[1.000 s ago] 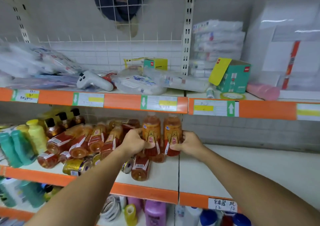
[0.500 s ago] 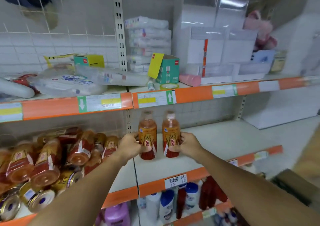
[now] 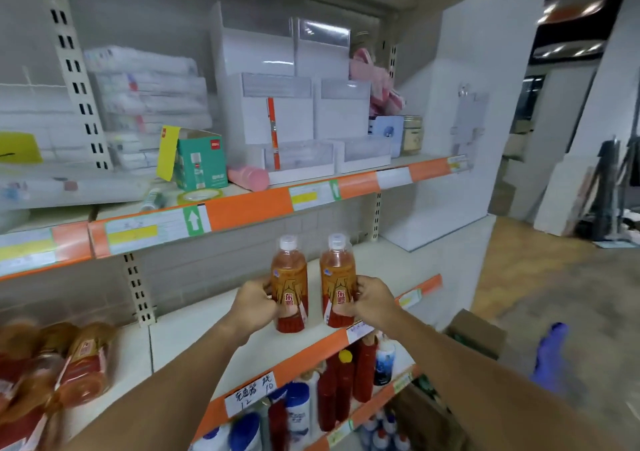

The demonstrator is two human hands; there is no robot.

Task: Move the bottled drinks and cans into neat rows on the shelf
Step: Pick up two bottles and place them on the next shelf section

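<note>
A person's left hand [image 3: 254, 300] and right hand [image 3: 369, 300] each grip one of two upright orange drink bottles [image 3: 289, 282] side by side, near the orange front edge of the middle shelf [image 3: 377, 263]. Bare shelf surface stretches behind and right. Blurred bottles [image 3: 86, 360] lie heaped far left.

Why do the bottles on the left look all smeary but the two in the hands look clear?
Head view: the lying bottles at the lower left edge are smeared by motion blur; the two upright bottles, left bottle and right bottle, sit near the middle and look sharper, each in a hand's grip, left hand, right hand; the wide lens also bends the shelf edges.
</note>
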